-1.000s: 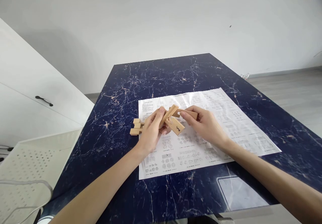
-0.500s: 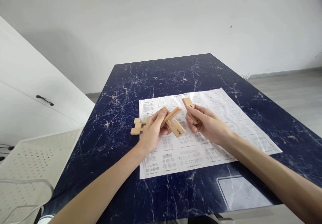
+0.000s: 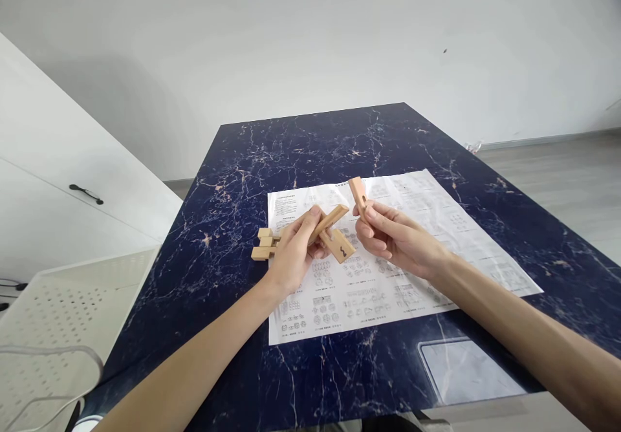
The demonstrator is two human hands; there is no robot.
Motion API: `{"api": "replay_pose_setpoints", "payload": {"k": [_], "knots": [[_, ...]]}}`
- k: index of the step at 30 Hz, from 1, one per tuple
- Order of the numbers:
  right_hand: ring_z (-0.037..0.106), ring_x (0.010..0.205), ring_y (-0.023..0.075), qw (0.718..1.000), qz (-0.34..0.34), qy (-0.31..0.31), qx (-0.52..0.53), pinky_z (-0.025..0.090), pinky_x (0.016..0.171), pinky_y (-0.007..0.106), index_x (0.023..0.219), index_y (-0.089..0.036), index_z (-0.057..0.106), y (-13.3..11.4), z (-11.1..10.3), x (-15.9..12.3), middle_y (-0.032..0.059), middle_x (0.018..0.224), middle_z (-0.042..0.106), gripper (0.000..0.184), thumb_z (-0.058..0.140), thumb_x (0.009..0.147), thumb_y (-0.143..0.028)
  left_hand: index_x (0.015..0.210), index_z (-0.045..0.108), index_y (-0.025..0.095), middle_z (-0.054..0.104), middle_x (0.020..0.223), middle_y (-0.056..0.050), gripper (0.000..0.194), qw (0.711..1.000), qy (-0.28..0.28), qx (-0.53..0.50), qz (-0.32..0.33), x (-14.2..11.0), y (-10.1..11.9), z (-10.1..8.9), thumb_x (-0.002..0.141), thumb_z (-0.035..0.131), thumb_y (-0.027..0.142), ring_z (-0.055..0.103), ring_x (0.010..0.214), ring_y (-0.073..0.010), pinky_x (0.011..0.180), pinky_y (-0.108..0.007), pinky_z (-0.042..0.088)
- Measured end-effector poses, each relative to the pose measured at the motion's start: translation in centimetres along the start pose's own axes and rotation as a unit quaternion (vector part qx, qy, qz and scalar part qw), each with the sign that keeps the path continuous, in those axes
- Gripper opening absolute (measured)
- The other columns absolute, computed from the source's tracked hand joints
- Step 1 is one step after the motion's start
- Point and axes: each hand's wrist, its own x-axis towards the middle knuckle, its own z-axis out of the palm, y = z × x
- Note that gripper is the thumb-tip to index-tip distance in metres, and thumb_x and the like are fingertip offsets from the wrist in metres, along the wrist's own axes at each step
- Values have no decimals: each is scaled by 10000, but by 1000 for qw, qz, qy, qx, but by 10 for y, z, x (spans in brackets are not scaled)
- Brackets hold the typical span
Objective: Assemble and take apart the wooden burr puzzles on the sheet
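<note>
Two crossed wooden puzzle pieces (image 3: 341, 246) are pinched between the thumb and fingers of my left hand (image 3: 295, 246); one shows a dark squiggle near its end. My right hand (image 3: 398, 233) is closed on a single wooden puzzle piece (image 3: 358, 191), held tilted, with a dark slot or notch showing on its side. A small gap parts the two hands' pieces. Behind my left wrist, more wooden pieces (image 3: 263, 251) rest at the sheet's left edge, partly hidden. Under both hands lies a printed paper sheet (image 3: 330, 328) with rows of puzzle drawings.
The sheet lies on a dark blue marble-patterned table (image 3: 310, 154). A pale rectangular panel (image 3: 468, 370) sits at its near edge. On the left stand a white cabinet (image 3: 63, 134) with a black handle and a perforated white chair (image 3: 63, 309).
My right hand has raised and turned its piece, so the piece stands higher and its slot shows. My left hand and its crossed pieces have barely moved.
</note>
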Motion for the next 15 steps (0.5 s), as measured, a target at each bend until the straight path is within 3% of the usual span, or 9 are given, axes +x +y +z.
{"api": "replay_pose_setpoints", "payload": {"k": [5, 7, 11, 15], "knots": [[197, 562, 103, 1000, -7, -22, 21, 255, 494, 228, 891, -227, 563, -3, 4, -2, -58, 721, 365, 265, 650, 1063, -409, 787, 632, 169, 491, 693, 23, 479, 1000, 0, -9, 7, 0, -2, -1, 986, 670, 602, 394, 572, -80, 500, -216, 327], [159, 566, 118, 999, -3, -21, 24, 230, 482, 243, 954, -245, 582, -5, 7, -4, -59, 727, 326, 208, 620, 1072, -413, 785, 630, 171, 498, 706, 20, 469, 1000, 3, -14, 10, 1, -3, -2, 985, 677, 593, 401, 578, -81, 496, -212, 329], [124, 540, 120, 1000, -11, -28, -5, 198, 462, 260, 1195, -263, 616, -5, 8, -6, -75, 691, 303, 208, 597, 1078, -434, 786, 622, 179, 459, 686, 32, 469, 1000, 0, -19, 0, 1, -5, -3, 979, 676, 603, 381, 559, -83, 476, -215, 306], [134, 503, 101, 998, -10, -50, -30, 207, 438, 249, 1176, -264, 600, -3, 5, -7, -90, 658, 326, 224, 630, 1062, -455, 767, 620, 184, 435, 673, 34, 493, 1000, 1, -1, -8, 1, -4, -2, 974, 664, 630, 377, 557, -92, 487, -230, 306]]}}
